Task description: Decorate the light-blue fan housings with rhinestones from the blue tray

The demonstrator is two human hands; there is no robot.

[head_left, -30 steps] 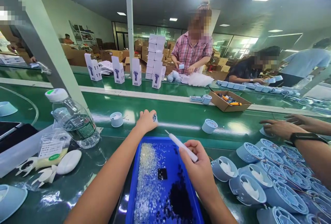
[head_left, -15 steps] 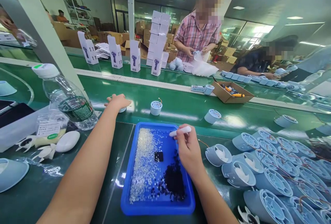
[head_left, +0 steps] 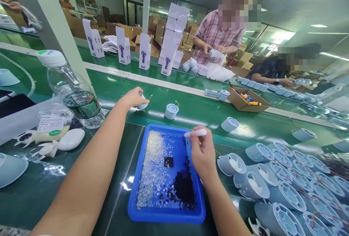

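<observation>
Green worktop (head_left: 196,112) runs through a box-stacked factory room; left hand (head_left: 132,99) grasps a fan housing (head_left: 143,104) there, right hand (head_left: 201,155) pinches a white pen tool (head_left: 195,133) over the blue tray (head_left: 166,212).

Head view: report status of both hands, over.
Left hand closed on pale blue housing on green belt. Right hand holds white pen tool over blue tray. Nothing between them.
</observation>
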